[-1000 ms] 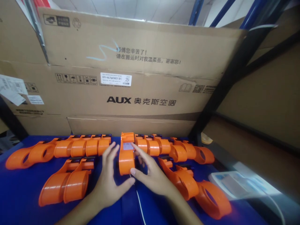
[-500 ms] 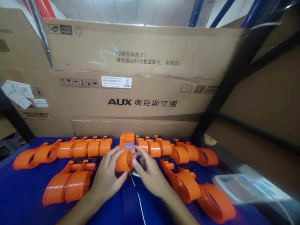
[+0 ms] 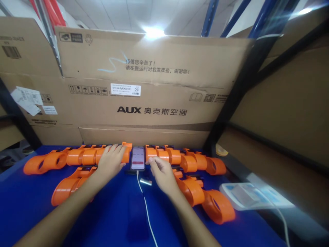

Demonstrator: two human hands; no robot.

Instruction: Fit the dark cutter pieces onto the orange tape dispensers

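My left hand (image 3: 110,162) is closed over an orange ring-shaped part (image 3: 126,153) at the inner end of the left back row, its fingers on top and its thumb lower down. Just right of that part, a phone (image 3: 138,158) with a lit screen lies on the blue surface, a white cable (image 3: 145,202) running from its lower end. My right hand (image 3: 162,171) has its fingers curled together beside the innermost orange part (image 3: 151,151) of the right back row; nothing shows in them. Between the hands lies a small silvery object (image 3: 146,182).
More orange parts with dark clips (image 3: 55,160) line the back of the blue table (image 3: 108,223). Others (image 3: 219,207) stand nearer on both sides. A cardboard wall (image 3: 154,118) rises behind, and a white-and-blue case (image 3: 246,195) is at the right. A dark frame post (image 3: 228,99) slants upward there.
The orange part has moved from in front of the phone, between both hands, to the left row under my left hand. The phone is uncovered. My right hand has come off the part.
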